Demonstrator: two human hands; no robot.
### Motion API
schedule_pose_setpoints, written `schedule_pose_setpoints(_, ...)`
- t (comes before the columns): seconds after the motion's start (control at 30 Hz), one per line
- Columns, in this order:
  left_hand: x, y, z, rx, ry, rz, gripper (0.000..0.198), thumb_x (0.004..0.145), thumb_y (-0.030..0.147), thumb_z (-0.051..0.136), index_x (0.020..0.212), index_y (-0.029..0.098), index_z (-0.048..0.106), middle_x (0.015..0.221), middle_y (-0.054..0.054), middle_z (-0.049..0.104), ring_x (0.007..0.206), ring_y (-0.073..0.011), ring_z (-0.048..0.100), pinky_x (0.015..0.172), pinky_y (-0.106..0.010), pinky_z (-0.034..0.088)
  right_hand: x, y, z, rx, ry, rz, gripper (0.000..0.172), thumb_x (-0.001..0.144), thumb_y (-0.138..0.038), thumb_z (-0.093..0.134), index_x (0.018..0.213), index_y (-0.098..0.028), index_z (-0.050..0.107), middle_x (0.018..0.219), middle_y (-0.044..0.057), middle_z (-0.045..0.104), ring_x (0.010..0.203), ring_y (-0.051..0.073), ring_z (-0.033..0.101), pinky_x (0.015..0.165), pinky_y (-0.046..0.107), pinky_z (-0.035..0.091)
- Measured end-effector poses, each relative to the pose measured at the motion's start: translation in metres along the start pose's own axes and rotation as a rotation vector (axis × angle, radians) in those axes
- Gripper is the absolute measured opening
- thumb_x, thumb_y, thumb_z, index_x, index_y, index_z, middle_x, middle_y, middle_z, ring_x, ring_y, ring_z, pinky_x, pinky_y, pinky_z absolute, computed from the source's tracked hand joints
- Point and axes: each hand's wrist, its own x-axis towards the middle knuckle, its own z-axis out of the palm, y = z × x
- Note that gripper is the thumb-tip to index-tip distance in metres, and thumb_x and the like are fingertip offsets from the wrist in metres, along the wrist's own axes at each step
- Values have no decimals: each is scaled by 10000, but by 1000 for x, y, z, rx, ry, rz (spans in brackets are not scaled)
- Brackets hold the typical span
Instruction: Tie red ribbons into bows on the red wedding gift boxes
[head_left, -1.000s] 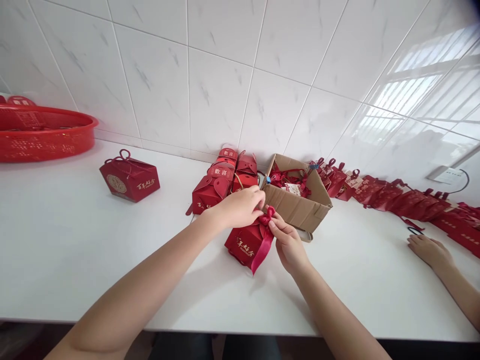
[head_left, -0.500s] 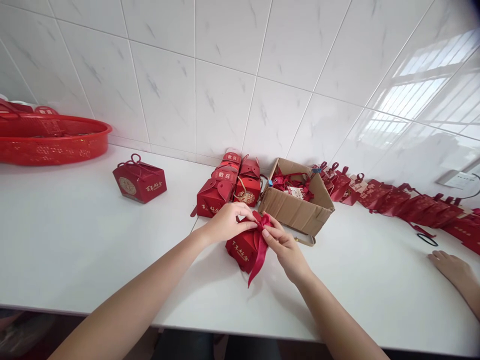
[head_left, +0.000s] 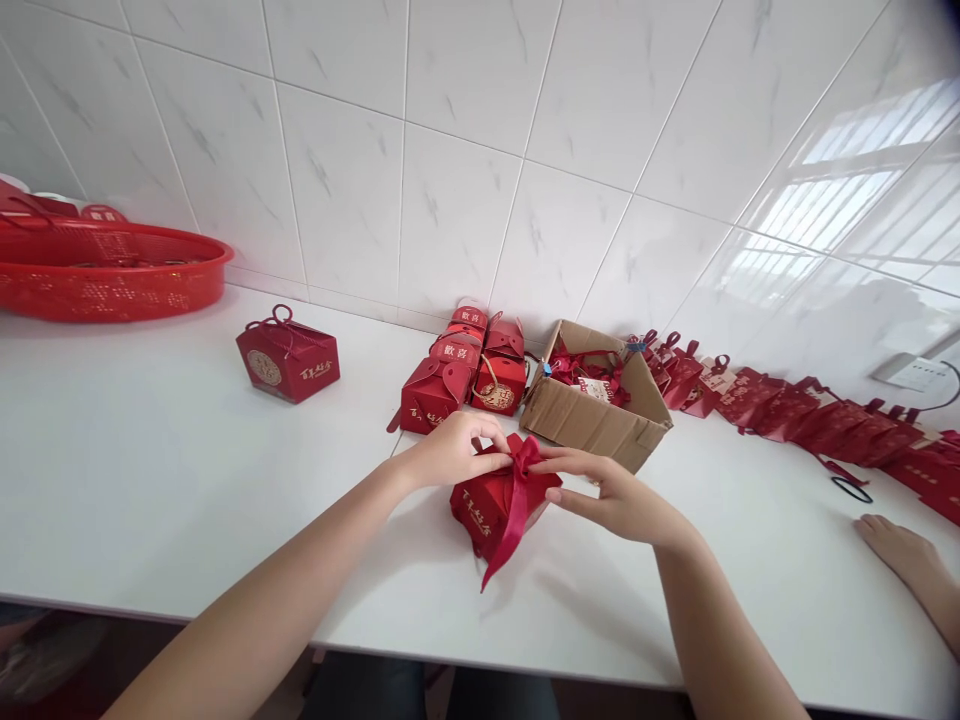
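Note:
A small red gift box [head_left: 480, 507] with gold lettering sits on the white table in front of me. Tied on its top is a crimson ribbon [head_left: 514, 515], with a loop standing up and a long tail hanging down the front. My left hand [head_left: 454, 450] pinches the ribbon at the left of the knot; its fingertips partly cover the spot. From the right, my right hand [head_left: 611, 490] reaches over the box, its fingers stretched out and the thumb apart. Its fingertips are at the right side of the bow.
Behind stand several red gift boxes [head_left: 435, 390] and a cardboard box [head_left: 600, 430] of red ribbons. Another gift box [head_left: 292, 360] and a red plastic basket [head_left: 112, 295] are on the left. Red bags [head_left: 787, 405] line the wall; another person's hand [head_left: 900, 550] rests near a black ring [head_left: 851, 489].
My right hand has let go of the ribbon and shifted right, its fingers spreading. My left hand stays at the knot. The ribbon tail hangs slightly further left, and the view has shifted a little.

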Motion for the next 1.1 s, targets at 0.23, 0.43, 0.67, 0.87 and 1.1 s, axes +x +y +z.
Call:
schedule_pose_setpoints(0.23,-1,0,3,-54,24,-15,122,814,287,573,824,179,630,870,-19,664,801,-143,589,738,-262,453,-5,-44,-56,-254,-362,16,175,831,-364,620,838,-250,753,781,18,722,682,170,649,616,266,519)
schedule_pose_setpoints(0.43,0,0,7,-156,37,-66,98,810,268,567,788,176,595,855,-10,635,829,-138,583,782,-256,450,-1,-44,-62,-169,-186,-53,204,823,-302,629,987,-273,746,970,47,720,786,196,676,609,270,538)
schedule_pose_setpoints(0.67,2,-7,12,-209,83,-62,36,796,203,570,780,174,584,863,-15,628,852,-146,577,811,-273,438,44,-24,-31,-126,-166,-82,248,881,-281,513,1072,-260,669,1019,20,686,824,166,641,714,290,525)
schedule_pose_setpoints(0.87,1,-5,17,-177,155,-46,27,770,166,578,745,174,576,881,-20,656,843,-146,596,787,-269,443,51,-22,-26,-165,-261,-52,96,862,-238,536,887,-208,623,886,-7,672,802,132,600,719,256,475)
schedule_pose_setpoints(1.1,0,-2,18,-81,235,6,112,762,117,560,844,193,572,837,11,625,782,-117,582,717,-236,451,53,-21,-25,-228,-293,-22,45,838,-196,550,845,-202,594,750,-25,622,652,106,549,598,232,423)
